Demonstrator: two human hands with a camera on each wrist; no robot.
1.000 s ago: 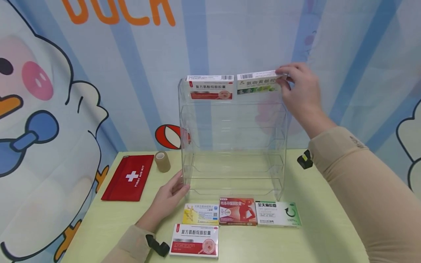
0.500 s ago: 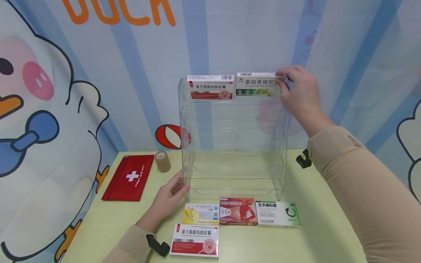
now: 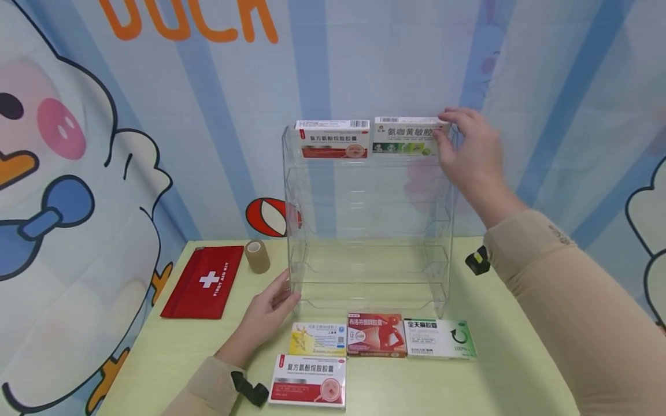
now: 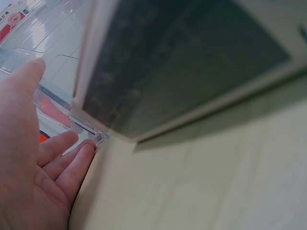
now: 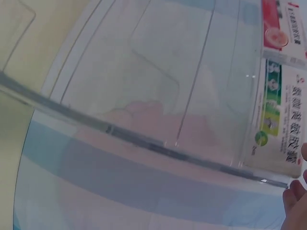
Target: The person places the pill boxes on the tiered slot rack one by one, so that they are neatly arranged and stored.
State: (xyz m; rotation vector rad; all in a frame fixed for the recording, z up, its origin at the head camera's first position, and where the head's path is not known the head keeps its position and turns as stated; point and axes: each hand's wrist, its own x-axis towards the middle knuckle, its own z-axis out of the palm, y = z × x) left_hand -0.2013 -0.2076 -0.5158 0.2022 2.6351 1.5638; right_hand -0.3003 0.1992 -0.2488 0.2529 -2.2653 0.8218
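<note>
A clear tiered rack (image 3: 368, 283) stands on the table. My left hand (image 3: 266, 309) grips its lower left edge, thumb in front and fingers along the side in the left wrist view. My right hand (image 3: 473, 150) pinches the right end of a white and green medicine box (image 3: 403, 138), which stands upright in the top tier. The right wrist view shows my fingertips (image 5: 295, 196) at the rack's side edge beside that box. To its left in the same tier stands a white and red medicine box (image 3: 333, 140).
In front of the rack lie a yellow and white box (image 3: 318, 339), a red box (image 3: 376, 335), a green and white box (image 3: 439, 339) and another white and red box (image 3: 307, 381). A red first aid pouch (image 3: 205, 283) and a tape roll (image 3: 257, 257) lie left.
The white and green box has turned from tilted to level and settled lower in the top tier, my right hand moving slightly down and left with it. My left hand has stayed put.
</note>
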